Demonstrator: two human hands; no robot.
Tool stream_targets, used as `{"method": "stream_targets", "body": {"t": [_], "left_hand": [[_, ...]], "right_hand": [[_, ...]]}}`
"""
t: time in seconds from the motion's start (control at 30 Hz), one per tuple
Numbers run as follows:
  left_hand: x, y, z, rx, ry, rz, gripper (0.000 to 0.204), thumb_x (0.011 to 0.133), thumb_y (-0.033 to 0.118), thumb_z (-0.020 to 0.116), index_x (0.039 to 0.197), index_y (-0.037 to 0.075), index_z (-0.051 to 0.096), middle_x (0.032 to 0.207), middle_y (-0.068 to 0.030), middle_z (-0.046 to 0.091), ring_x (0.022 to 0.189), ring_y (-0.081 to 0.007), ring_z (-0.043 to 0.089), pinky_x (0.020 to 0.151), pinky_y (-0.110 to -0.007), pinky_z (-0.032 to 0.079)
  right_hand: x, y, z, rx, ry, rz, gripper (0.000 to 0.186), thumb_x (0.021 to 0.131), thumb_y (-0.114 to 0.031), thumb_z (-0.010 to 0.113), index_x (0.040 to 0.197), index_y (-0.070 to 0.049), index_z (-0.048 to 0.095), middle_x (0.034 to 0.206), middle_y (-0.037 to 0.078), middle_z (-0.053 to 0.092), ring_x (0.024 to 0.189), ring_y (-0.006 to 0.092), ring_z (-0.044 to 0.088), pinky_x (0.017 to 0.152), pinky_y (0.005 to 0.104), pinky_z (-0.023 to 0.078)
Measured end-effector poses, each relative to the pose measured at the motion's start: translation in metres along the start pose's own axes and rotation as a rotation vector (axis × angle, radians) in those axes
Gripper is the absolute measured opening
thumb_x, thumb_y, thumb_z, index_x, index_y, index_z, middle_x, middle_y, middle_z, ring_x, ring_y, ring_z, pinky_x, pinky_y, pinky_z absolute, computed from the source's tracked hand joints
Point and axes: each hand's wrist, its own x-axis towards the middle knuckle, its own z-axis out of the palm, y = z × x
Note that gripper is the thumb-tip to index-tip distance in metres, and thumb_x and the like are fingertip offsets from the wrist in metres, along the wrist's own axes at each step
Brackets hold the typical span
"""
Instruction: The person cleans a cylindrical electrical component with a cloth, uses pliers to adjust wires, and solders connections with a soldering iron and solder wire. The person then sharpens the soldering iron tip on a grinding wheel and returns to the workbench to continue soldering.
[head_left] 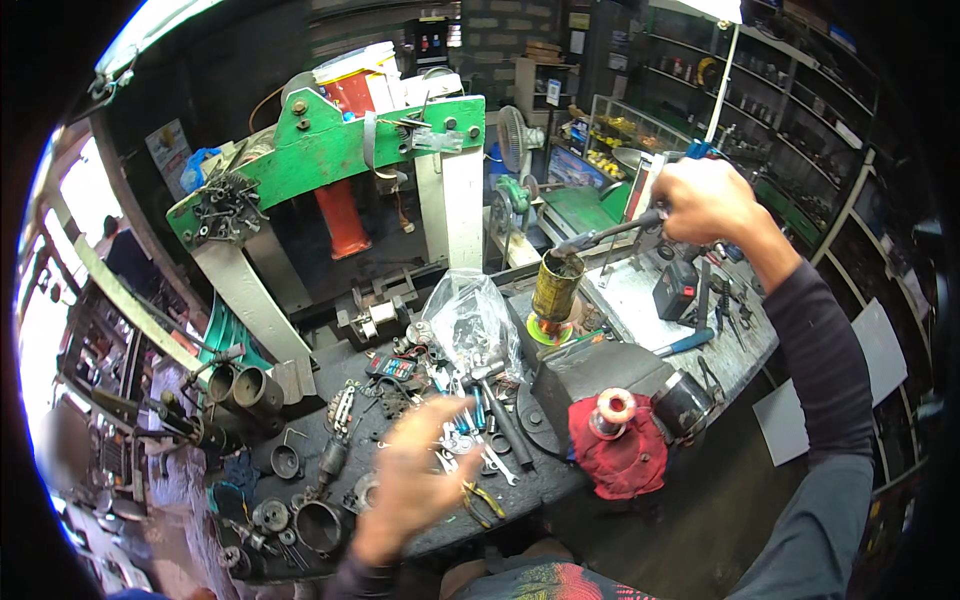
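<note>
My right hand (705, 200) grips a dark metal tool (620, 228) whose head lies at the mouth of a grimy yellow cylinder (552, 290). That cylinder stands upright on a bright green round base (548, 331). Blurred by motion, my left hand (415, 480) is over the bench with fingers apart, near loose wrenches (497, 466) and yellow-handled pliers (483, 505). To its right, a shiny flanged part (612, 420) sits on a red cloth (628, 470). A clear plastic bag (465, 310) lies behind the tools.
A green-and-white press frame (350, 140) rises behind the cluttered black bench (545, 470). A black battery-like block (675, 292) sits on the metal surface at right. Metal cylinders (255, 395) and rings crowd the left. Shelves (790, 110) line the right wall; a person (130, 255) is at far left.
</note>
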Motion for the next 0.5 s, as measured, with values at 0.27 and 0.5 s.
{"method": "stream_targets", "body": {"t": [0.27,0.5], "left_hand": [[-0.008,0.060,0.163,-0.090,0.045,-0.127,0.066,0.078,0.012,0.082,0.135,-0.003,0.054,0.129,-0.0228,0.060,0.123,-0.0391,0.059,0.107,-0.044,0.047],[0.015,0.078,0.182,0.001,-0.059,-0.117,0.082,0.076,0.016,0.082,0.150,0.009,0.048,0.145,-0.0256,0.048,0.133,-0.0438,0.048,0.113,-0.047,0.041]], "right_hand": [[0.087,-0.030,0.056,-0.094,-0.074,-0.387,0.025,0.067,-0.014,0.068,0.087,-0.004,0.078,0.088,0.015,0.076,0.085,0.0343,0.075,0.073,0.0427,0.060],[0.100,-0.020,0.064,-0.040,-0.155,-0.483,0.033,0.063,-0.021,0.083,0.092,-0.005,0.080,0.090,0.014,0.078,0.087,0.0307,0.077,0.075,0.0411,0.060]]}}
